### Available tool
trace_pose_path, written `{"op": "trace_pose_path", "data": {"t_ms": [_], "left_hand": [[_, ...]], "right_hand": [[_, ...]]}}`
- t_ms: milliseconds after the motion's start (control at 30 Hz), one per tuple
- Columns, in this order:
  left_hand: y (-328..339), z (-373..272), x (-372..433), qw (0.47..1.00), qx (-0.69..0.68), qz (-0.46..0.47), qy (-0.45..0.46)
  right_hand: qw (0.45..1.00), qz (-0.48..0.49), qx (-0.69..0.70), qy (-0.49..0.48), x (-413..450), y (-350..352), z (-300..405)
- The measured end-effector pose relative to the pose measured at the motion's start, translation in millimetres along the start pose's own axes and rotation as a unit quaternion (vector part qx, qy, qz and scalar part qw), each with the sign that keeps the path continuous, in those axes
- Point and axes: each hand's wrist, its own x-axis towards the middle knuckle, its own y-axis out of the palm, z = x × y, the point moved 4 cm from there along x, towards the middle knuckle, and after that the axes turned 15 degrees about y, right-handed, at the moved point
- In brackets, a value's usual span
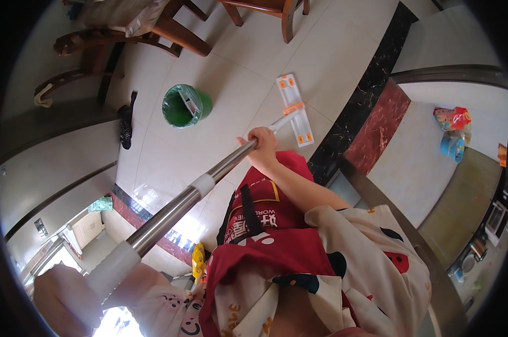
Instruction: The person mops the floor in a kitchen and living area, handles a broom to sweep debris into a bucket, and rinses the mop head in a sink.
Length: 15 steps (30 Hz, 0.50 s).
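My right hand (262, 147) grips the steel handle (230, 162) of a flat mop at its lower part. My left hand (62, 290), at the lower left edge of the view, is around the white plastic grip (115, 266) at the handle's upper end. The handle slants away across my red apron (254, 202). At its far end a white rectangular mop head (294, 110) with orange clips lies on the pale tiled floor (233, 97). What is under the mop head is hidden.
A green bin (201, 105) with a clear liner stands left of the mop head. Beyond it are a wooden chair (275, 6) and a covered table (119, 14). A black marble strip (363, 105) borders the floor on the right. A black object (126, 126) lies near the left wall.
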Motion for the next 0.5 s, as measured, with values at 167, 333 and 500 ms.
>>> {"op": "trace_pose_path", "data": {"t_ms": [167, 333, 500], "left_hand": [[15, -38, -81, 0.956, 0.249, 0.074, -0.135], [74, 129, -85, 0.941, -0.171, -0.288, 0.053], [166, 218, -31, 0.949, -0.202, -0.235, 0.059]], "right_hand": [[0.998, 0.043, -0.029, -0.039, -9, -20, -21], [0.990, -0.120, -0.030, -0.075, 39, -109, -130], [0.987, -0.103, -0.121, -0.007, 76, -203, -251]]}}
